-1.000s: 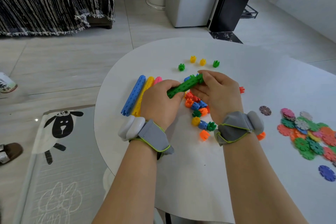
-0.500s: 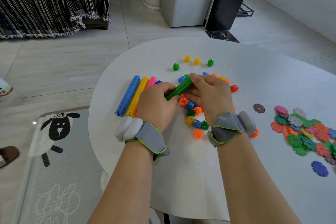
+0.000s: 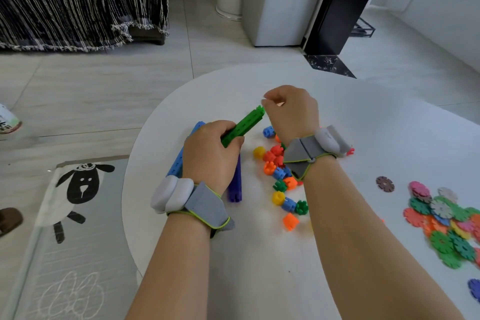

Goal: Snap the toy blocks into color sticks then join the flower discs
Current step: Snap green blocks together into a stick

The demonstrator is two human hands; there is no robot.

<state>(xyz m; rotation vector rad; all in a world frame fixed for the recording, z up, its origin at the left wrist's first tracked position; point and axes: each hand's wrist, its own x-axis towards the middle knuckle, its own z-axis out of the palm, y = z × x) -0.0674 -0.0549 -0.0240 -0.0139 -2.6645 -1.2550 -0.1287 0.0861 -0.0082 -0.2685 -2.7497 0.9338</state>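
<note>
Both hands sat close together on the green stick (image 3: 242, 126) a moment ago; now the right hand (image 3: 291, 114) has moved up to its far tip. The left hand (image 3: 210, 156) grips the near end, fingers wrapped round it, holding it up off the white table (image 3: 259, 267). The right hand's fingers are curled at the tip. I cannot tell if they pinch a block or only touch the end.

I think the first part is about half done. I see three sticks: the green one, one blue stick (image 3: 178, 163) and one purple stick (image 3: 235, 184) lying flat under the left hand. More may hide below that hand. About twelve loose blocks (image 3: 279, 176) lie in a heap between the wrists, not snapped yet.

The flower discs (image 3: 441, 218) wait in a pile on the right, too mixed up to count. One brown disc (image 3: 385, 184) lies alone near the pile, and one blue disc (image 3: 474, 289) sits at the edge of the view. None look joined, so that whole part is left.
</note>
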